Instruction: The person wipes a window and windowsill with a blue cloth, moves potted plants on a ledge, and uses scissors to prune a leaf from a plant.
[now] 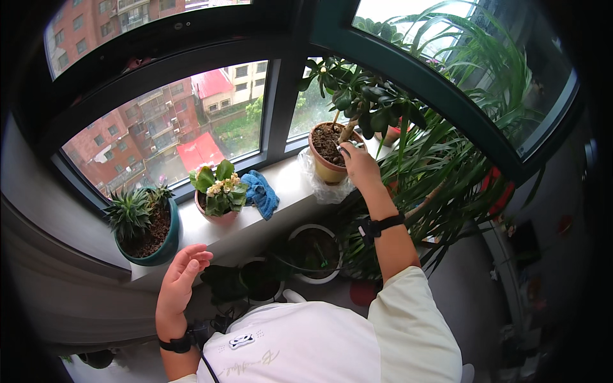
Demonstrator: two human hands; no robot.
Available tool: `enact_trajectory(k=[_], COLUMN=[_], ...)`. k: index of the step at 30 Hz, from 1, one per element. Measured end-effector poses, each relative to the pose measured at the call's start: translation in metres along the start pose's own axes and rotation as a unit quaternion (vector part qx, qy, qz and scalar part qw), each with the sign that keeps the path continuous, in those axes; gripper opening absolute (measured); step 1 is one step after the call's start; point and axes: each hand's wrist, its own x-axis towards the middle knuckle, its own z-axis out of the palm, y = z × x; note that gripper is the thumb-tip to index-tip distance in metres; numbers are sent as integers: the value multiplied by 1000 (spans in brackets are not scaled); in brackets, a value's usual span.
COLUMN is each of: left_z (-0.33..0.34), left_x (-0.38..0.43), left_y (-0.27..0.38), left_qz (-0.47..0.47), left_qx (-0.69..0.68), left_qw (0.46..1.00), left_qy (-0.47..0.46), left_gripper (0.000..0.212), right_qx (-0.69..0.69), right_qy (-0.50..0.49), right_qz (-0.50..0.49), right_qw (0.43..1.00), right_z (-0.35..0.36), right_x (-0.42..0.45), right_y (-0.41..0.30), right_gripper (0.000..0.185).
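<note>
My right hand is at the right rim of a flowerpot filled with brown soil. Its fingers grip a small hand tool with a dark curved part; most of it is hidden, so its exact kind is unclear. A thick-stemmed jade plant with glossy leaves grows from this pot and leans right. Clear plastic film wraps around the pot's base. My left hand is raised in front of the windowsill, empty, its fingers loosely bent. Nearest to it stands a teal pot with spiky succulents.
On the white windowsill sit a blue cloth and a pink pot with a flowering kalanchoe. Long-leaved foliage crowds the right. An open window sash juts overhead. Below the sill stands a white-rimmed pot.
</note>
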Motion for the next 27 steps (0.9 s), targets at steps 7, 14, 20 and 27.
enact_trajectory(k=[7, 14, 20, 27], left_z=[-9, -11, 16, 20], left_x=[0, 18, 44, 41], left_y=[6, -2, 1, -3], left_qz=[57, 76, 56, 59], left_qx=[5, 74, 70, 143], left_qw=[998, 994, 994, 983], left_qy=[20, 15, -55, -101], left_gripper=[36, 34, 32, 30], right_qx=[42, 85, 51, 61], right_qy=[-53, -13, 71, 5], right_qz=[-26, -28, 15, -17], right_qw=[997, 996, 996, 998], right_z=[-45, -30, 3, -8], right_x=[-13, -12, 7, 4], right_y=[-5, 8, 7, 1], right_gripper=[27, 26, 27, 28])
